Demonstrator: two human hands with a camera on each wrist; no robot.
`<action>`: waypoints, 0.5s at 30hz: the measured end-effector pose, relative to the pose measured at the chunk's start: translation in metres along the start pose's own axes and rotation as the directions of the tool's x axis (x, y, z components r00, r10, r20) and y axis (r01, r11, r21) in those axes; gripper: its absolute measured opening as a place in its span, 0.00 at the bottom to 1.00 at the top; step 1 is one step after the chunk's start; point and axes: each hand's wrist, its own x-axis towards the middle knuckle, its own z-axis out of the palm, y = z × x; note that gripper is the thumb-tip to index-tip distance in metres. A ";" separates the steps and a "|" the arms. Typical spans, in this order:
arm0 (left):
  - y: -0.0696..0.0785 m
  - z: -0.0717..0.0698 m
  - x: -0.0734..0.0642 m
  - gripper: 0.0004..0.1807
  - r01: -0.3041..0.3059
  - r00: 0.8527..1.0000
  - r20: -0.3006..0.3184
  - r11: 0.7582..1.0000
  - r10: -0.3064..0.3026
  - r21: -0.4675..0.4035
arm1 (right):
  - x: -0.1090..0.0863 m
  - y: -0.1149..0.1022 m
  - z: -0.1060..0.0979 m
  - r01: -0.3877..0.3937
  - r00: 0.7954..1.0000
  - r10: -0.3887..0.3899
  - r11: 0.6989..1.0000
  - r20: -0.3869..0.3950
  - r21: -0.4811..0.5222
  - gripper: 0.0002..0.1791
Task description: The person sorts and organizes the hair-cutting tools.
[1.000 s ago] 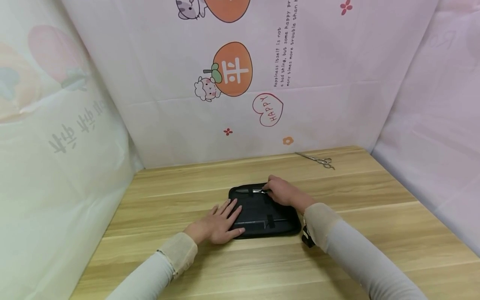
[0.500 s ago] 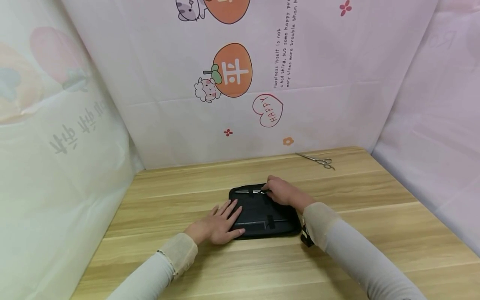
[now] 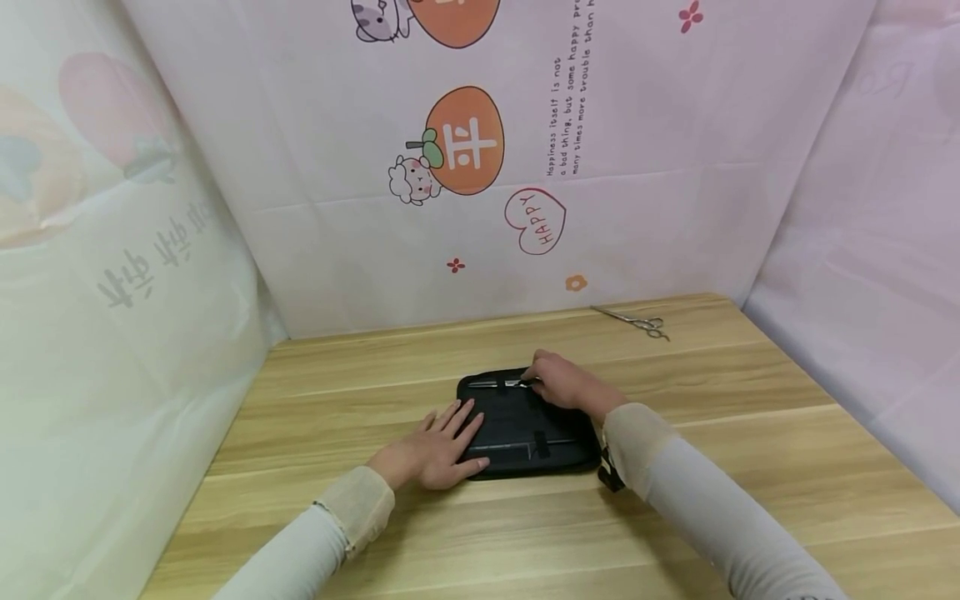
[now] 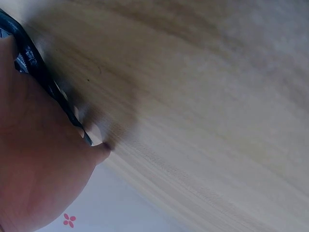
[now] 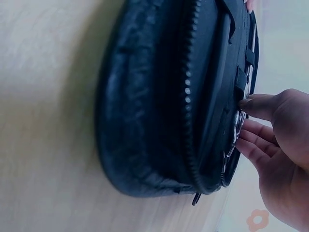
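Scissors [image 3: 513, 383] along case [image 3: 513, 421] edge, tips left | right fingers [image 5: 260, 130] pinch them | left fingers [image 3: 470, 429] spread

The head view is bright, the wrist views dimmer, blurrier

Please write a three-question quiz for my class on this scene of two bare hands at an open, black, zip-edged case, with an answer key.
1. True or false: the fingers of the bare left hand are curled into a fist beside the black, zip-edged case.
2. Where do the loose, silver metal scissors lie?
A) Under the left hand
B) Near the back edge of the light wood-grain table
C) Inside the case
3. Fill in the blank: the ____ hand has its thumb and fingers on the slim, silver metal tool along the case's far side.

Key: 1. False: they are spread out, reaching onto the case. 2. B. 3. right.
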 end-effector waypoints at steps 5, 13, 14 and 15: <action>0.001 0.000 -0.002 0.45 -0.003 1.000 -0.001 1.000 0.003 0.001 | 0.001 -0.003 0.000 -0.002 1.000 0.002 1.000 0.004 -0.003 0.15; 0.003 -0.002 -0.004 0.44 -0.008 1.000 -0.001 1.000 0.008 -0.002 | 0.001 -0.005 0.000 0.023 1.000 -0.023 1.000 -0.014 0.004 0.15; 0.003 -0.002 -0.004 0.44 -0.007 1.000 -0.001 1.000 0.007 -0.002 | 0.000 -0.005 0.001 0.020 1.000 -0.020 1.000 -0.014 0.009 0.15; 0.003 -0.002 -0.004 0.44 -0.007 1.000 -0.002 1.000 0.007 -0.005 | 0.000 -0.005 0.001 0.017 1.000 -0.017 1.000 -0.016 0.013 0.15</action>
